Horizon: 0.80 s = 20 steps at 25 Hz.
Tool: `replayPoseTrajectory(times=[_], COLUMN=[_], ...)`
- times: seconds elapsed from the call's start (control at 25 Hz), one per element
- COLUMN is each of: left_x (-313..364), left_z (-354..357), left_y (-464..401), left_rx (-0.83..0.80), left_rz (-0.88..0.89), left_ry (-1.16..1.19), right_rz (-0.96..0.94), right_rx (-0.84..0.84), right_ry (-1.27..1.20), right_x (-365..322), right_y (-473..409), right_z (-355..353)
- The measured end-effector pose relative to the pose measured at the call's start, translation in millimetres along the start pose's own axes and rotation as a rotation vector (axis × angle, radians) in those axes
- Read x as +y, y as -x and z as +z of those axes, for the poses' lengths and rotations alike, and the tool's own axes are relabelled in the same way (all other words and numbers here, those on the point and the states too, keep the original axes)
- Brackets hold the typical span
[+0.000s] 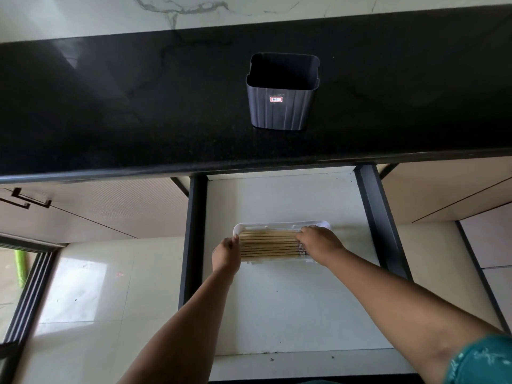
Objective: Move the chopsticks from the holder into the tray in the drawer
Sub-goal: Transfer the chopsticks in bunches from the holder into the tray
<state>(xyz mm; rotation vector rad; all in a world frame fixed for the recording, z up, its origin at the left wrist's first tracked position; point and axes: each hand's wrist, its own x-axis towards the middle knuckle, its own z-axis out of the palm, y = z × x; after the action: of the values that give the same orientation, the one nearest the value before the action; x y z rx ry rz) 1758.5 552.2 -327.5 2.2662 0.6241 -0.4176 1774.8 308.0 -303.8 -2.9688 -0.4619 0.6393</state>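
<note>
Several wooden chopsticks (268, 245) lie side by side in a white tray (279, 225) on the floor of the open drawer (291, 300). My left hand (227, 253) touches the tray's left end, thumb on its rim. My right hand (318, 242) rests over the right end of the tray, fingertips on the chopsticks' ends. The dark grey holder (281, 92) stands on the black countertop (124, 106) above the drawer, and nothing shows inside it.
The drawer has dark side rails (379, 217) and a white bottom. Cabinet fronts with black handles (30, 200) flank it on the left. A glossy tiled floor (91, 286) lies below left, beside a dark window frame.
</note>
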Motion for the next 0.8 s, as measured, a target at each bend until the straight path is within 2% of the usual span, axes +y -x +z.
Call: replayPoseTrajectory(times=[0.2,0.32,0.36,0.44,0.52,0.56,0.64,0.8], left_x=[-3.3,0.0,1.1,3.4,4.0,3.6,1.8,-0.6], left_z=[1.0,-1.1,-2.9,-6.5,-8.5,-8.8,-9.5,-8.5], left_y=[3.8,8.4,10.0,12.2,14.4,16.0,19.1,24.4], left_rx=[0.003,-0.026,-0.039,-0.074,-0.105,-0.117,-0.134,-0.184], left_rz=[0.005,0.01,0.009,0.001,-0.01,-0.014,-0.025,-0.026], left_ry=[-0.039,-0.053,-0.055,-0.061,-0.049,-0.037,-0.015,0.013], right_rz=[0.101,0.124,0.182,0.461,0.794,0.877,0.893,0.883], right_rx=[-0.016,0.165,0.248,0.361,0.31,0.228,0.126,0.159], right_ry=[-0.144,-0.103,-0.098,-0.268,-0.647,-0.773,-0.813,-0.835], right_x=[-6.1,-6.8,-7.1,-7.7,-7.3,-6.2,-6.3,0.2], right_y=[11.4,24.1,27.7,33.7,37.8,38.6,42.7,51.6], right_z=[8.8,6.8,5.4,4.8,4.8,7.8,15.0,21.8])
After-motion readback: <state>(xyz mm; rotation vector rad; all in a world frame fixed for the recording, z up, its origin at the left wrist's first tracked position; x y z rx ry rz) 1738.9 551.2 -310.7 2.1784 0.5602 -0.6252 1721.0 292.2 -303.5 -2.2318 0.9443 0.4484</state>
